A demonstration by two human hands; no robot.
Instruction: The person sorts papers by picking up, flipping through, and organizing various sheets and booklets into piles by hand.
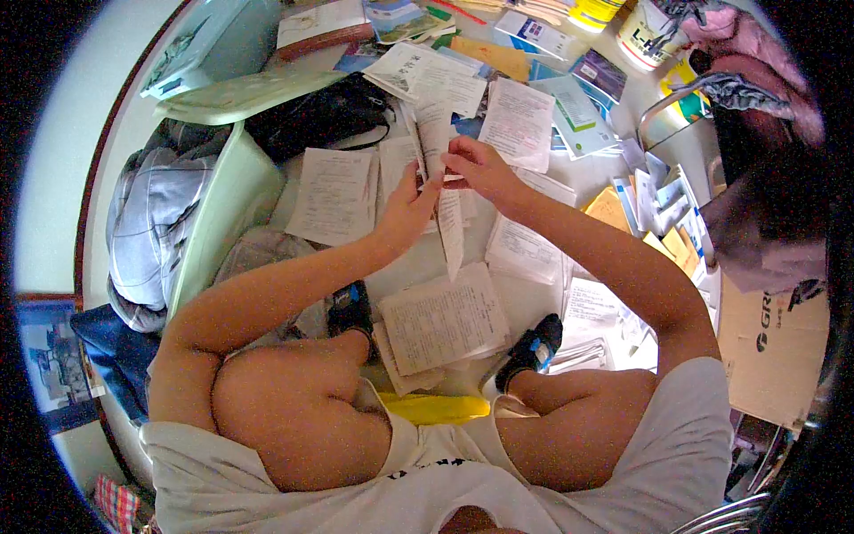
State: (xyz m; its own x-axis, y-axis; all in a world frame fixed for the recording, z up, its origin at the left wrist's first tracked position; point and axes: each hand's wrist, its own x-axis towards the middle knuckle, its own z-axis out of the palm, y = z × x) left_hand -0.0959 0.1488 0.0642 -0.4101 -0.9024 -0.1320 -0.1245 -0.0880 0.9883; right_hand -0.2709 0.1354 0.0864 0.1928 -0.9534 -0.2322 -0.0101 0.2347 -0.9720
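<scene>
Out in front of me, printed paper sheets [452,233] are held up nearly edge-on, partly folded, over the paper-strewn floor. My left hand [411,212] grips them from the left, thumb up against the paper. My right hand [480,173] is closed on their right edge, with fingers bent at the paper. Below the held sheets lies a stack of printed pages [445,320] between my feet. Another printed stack [334,196] is left of my left hand. Beyond my right hand lies a printed sheet [518,125], with a further pile [527,249] beneath my right forearm.
A pale green plastic chair [222,200] with grey clothing [160,222] stands at left, beside a black bag [320,116]. Booklets [574,116] and envelopes [680,249] spread to the right. White buckets [649,36] and a cardboard box [769,347] border the right side.
</scene>
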